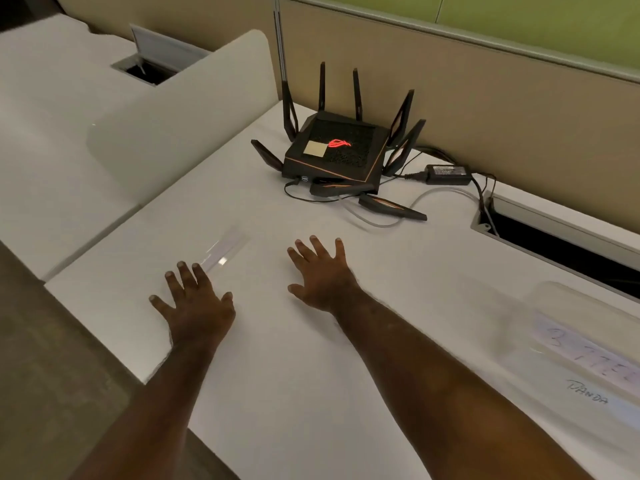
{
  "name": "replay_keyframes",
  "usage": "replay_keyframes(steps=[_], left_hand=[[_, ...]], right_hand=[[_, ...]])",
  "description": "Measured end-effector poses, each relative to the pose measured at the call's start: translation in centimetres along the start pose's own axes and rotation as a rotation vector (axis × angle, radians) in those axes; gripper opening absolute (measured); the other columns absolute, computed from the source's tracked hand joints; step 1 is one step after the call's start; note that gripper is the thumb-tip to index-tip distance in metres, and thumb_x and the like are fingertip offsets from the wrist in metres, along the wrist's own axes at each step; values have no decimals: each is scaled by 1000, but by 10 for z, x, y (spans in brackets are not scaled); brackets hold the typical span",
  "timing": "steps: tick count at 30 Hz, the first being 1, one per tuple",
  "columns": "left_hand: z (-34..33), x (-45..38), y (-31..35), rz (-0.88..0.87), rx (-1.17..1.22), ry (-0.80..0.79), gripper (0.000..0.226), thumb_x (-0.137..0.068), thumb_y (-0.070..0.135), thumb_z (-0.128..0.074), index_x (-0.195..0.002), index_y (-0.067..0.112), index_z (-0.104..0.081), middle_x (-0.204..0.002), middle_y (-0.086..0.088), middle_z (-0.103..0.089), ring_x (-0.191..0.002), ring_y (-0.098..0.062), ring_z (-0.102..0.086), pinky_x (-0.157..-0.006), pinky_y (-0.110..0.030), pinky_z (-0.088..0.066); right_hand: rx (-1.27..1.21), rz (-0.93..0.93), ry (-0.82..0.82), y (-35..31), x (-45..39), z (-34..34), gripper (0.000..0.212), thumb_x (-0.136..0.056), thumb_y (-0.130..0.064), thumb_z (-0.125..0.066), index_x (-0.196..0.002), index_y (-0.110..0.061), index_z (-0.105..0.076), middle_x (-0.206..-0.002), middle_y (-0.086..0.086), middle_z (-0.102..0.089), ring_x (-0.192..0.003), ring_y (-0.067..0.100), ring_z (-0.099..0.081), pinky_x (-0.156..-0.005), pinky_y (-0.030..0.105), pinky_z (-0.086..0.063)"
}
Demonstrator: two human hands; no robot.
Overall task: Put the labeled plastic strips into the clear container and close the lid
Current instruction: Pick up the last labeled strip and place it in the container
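Observation:
A clear plastic strip (227, 248) lies flat on the white desk (311, 375), just beyond the fingertips of my left hand (195, 301). That hand rests palm down with its fingers spread and holds nothing. My right hand (323, 273) is also flat on the desk, fingers apart, to the right of the strip and apart from it. At the right edge sits the clear container (585, 337) with handwritten labelling on it; it is blurred, and I cannot tell whether its lid is open.
A black router (334, 150) with several antennas stands at the back of the desk, with cables and a power brick (448, 173) beside it. A cable slot (561, 244) opens at the right. A white divider (180, 116) and beige partition wall border the desk.

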State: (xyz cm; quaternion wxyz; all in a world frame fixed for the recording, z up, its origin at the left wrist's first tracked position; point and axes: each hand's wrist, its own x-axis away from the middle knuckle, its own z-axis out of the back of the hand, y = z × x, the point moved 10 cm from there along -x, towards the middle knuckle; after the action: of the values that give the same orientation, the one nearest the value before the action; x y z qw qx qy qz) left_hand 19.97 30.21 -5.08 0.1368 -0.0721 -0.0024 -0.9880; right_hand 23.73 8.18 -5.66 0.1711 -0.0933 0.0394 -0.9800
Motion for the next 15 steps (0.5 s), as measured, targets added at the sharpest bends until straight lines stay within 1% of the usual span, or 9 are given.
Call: replay_keyframes(steps=[3,5,6,8,10,11,12,13,15], left_hand=[[4,-10,-21,40,19,-11,79,-93,46,-42,-153,6,-9,-163,-15,-4,-149,-36,1,-112,-68,-6],[6,-16,-32,49,12,-11,75,-94,42,-42,-153,7,-11,-163,-13,-9,-149,-36,-2,-112,-69,-7],[8,-18,-37,41,8,4,72,-94,39,-43,-153,7,-15,-162,-13,-15,-149,-37,-6,-111,-71,-8],[12,-24,-46,30,21,51,65,-94,32,-47,-150,7,-26,-155,-14,-34,-146,-38,-18,-109,-72,-8],[14,-31,-56,59,85,80,52,-92,27,-53,-141,11,-44,-137,-15,-55,-138,-36,-37,-108,-73,-7],[15,-35,-61,79,134,83,43,-91,24,-54,-133,14,-54,-126,-15,-62,-130,-35,-46,-109,-73,-8],[15,-39,-65,94,186,74,35,-91,22,-54,-125,17,-62,-118,-13,-67,-121,-34,-54,-110,-72,-8],[15,-43,-67,100,236,53,29,-92,21,-52,-118,20,-66,-114,-11,-69,-116,-33,-57,-112,-69,-9],[17,-48,-66,74,334,15,24,-93,22,-51,-109,22,-69,-112,-7,-71,-112,-33,-60,-113,-63,-15]], right_hand=[[-18,69,-19,-35,-20,-3,77,-91,-56,-39,-154,-26,-8,-164,-3,-6,-150,23,1,-114,63,4],[-34,107,-43,-57,-31,-5,78,-91,-55,-41,-154,-25,-6,-164,-3,-4,-150,23,3,-114,63,4],[-43,123,-55,-67,-37,-5,78,-91,-55,-42,-154,-25,-5,-164,-3,-3,-150,23,3,-114,63,3],[-56,151,-80,-85,-46,-5,79,-92,-53,-43,-154,-25,-3,-164,-3,-1,-150,23,4,-114,63,2],[-67,168,-114,-100,-53,-5,78,-93,-50,-44,-154,-24,-1,-164,-3,2,-150,23,6,-115,62,1],[-76,174,-132,-107,-55,-6,78,-94,-48,-44,-154,-23,-1,-164,-2,3,-150,22,6,-116,61,1],[-83,178,-147,-112,-57,-7,78,-95,-46,-45,-154,-23,-1,-164,-2,3,-150,22,6,-116,60,1],[-87,180,-156,-117,-58,-8,78,-95,-44,-47,-154,-22,0,-164,-2,3,-150,22,6,-116,60,1],[-92,183,-153,-121,-58,-7,80,-95,-41,-50,-154,-22,-1,-164,0,3,-150,23,5,-117,59,-2]])
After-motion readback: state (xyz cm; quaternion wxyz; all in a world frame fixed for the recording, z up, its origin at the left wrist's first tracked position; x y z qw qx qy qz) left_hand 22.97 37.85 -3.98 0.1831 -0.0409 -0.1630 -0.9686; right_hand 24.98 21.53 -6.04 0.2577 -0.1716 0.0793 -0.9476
